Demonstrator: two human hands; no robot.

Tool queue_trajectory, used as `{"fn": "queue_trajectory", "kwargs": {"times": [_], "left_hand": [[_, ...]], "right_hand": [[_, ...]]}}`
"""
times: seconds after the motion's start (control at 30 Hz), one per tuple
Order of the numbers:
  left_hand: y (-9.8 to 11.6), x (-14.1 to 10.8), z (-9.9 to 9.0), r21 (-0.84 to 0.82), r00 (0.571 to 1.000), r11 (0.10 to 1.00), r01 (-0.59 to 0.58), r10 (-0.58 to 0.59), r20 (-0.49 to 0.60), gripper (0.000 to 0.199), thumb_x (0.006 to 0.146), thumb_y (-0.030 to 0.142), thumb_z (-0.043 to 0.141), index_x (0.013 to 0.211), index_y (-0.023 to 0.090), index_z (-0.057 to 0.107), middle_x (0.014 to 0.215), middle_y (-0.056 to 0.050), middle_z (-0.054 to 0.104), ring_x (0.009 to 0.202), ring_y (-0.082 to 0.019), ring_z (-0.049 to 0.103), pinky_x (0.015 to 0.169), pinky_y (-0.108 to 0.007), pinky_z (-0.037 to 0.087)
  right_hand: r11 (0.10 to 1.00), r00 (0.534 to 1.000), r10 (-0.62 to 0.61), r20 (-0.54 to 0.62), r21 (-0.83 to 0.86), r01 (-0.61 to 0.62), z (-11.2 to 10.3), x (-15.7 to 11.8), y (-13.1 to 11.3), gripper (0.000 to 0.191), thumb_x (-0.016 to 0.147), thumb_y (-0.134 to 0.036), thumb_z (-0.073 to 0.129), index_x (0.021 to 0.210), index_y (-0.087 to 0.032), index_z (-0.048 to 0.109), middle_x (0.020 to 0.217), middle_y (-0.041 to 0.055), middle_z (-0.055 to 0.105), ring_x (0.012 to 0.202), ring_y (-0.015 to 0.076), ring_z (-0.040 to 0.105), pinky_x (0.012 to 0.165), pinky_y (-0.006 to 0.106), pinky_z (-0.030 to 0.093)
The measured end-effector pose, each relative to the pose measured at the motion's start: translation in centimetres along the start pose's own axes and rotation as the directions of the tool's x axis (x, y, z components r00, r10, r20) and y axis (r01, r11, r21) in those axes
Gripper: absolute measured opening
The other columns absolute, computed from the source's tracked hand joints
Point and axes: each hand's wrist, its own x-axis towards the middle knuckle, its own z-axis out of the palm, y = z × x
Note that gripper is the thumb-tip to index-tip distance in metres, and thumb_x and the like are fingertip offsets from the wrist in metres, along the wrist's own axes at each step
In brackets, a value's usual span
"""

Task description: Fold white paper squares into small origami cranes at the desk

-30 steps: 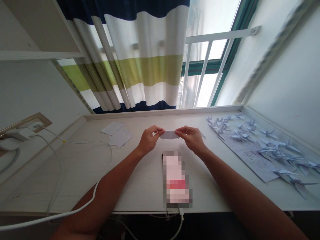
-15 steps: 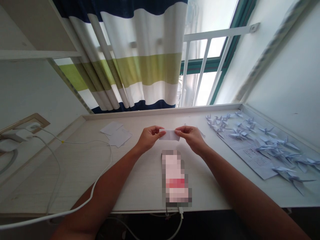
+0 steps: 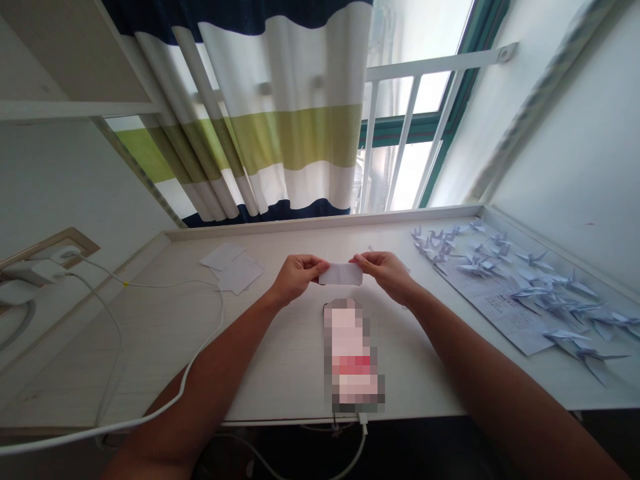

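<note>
A small folded white sheet of paper (image 3: 342,274) is stretched level between my two hands, above the desk. My left hand (image 3: 301,275) pinches its left end with thumb and forefinger. At the upper right corner, my right hand (image 3: 381,268) holds it between thumb and fingertips. A crease runs down near the paper's middle. Just below it, on the desk, lies a phone (image 3: 350,353) with its screen blurred out. Part of a white strip (image 3: 371,249) shows behind my right hand; most of it is hidden.
Several loose white paper squares (image 3: 235,270) lie left of my hands. On the right, several folded paper cranes (image 3: 480,263) stand on and around a printed sheet (image 3: 515,323). A white cable (image 3: 186,380) crosses over my left forearm from plugged-in chargers (image 3: 35,270). A raised rim (image 3: 300,225) borders the desk's back.
The paper has tilted and come slightly lower, showing more of its face. My right fingers have shifted toward its upper right corner. My left hand keeps its pinch.
</note>
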Motion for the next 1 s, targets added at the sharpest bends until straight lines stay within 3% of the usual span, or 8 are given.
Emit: {"fn": "queue_trajectory", "kwargs": {"times": [0.13, 0.23, 0.43, 1.0], "left_hand": [[-0.02, -0.11, 0.05, -0.007, 1.000, 1.000, 0.001, -0.001, 0.018, 0.044, 0.067, 0.050, 0.086, 0.084, 0.011, 0.078, 0.077, -0.008, 0.075, 0.065, -0.016, 0.066, 0.064, -0.031, 0.058], [0.04, -0.14, -0.05, 0.004, 0.999, 1.000, 0.014, -0.014, 0.036, 0.044, 0.066, 0.050, 0.087, 0.084, 0.010, 0.078, 0.076, -0.008, 0.075, 0.065, -0.016, 0.066, 0.064, -0.031, 0.058], [0.16, -0.06, -0.51, 0.036, 0.995, 0.999, 0.035, -0.039, 0.094, 0.042, 0.067, 0.048, 0.086, 0.085, 0.011, 0.078, 0.075, -0.008, 0.075, 0.067, -0.016, 0.068, 0.066, -0.031, 0.058], [0.06, -0.19, -0.50, 0.050, 0.992, 0.997, 0.053, -0.059, 0.111, 0.043, 0.066, 0.047, 0.088, 0.086, 0.010, 0.076, 0.074, -0.007, 0.075, 0.067, -0.017, 0.068, 0.067, -0.032, 0.058]], "right_hand": [[0.972, 0.999, -0.024, 0.024, -0.232, 0.029, -0.14, -0.26, -0.53, 0.044, 0.084, -0.057, 0.066, 0.079, -0.015, 0.077, 0.074, 0.0046, 0.072, 0.068, 0.0175, 0.060, 0.062, 0.029, 0.043], [0.958, 0.999, -0.045, 0.017, -0.284, 0.048, -0.21, -0.24, -0.58, 0.038, 0.083, -0.052, 0.069, 0.080, -0.015, 0.078, 0.075, 0.0055, 0.074, 0.069, 0.0183, 0.062, 0.062, 0.029, 0.044], [0.964, 0.999, -0.034, 0.036, -0.264, 0.042, -0.26, -0.19, -0.62, 0.034, 0.079, -0.049, 0.073, 0.080, -0.015, 0.079, 0.077, 0.0071, 0.076, 0.068, 0.0186, 0.065, 0.062, 0.030, 0.048], [0.986, 0.996, -0.015, 0.085, -0.164, 0.029, -0.67, -0.03, -0.11, 0.033, 0.074, -0.048, 0.080, 0.078, -0.015, 0.078, 0.073, 0.0056, 0.074, 0.066, 0.0164, 0.064, 0.061, 0.030, 0.048]]}}
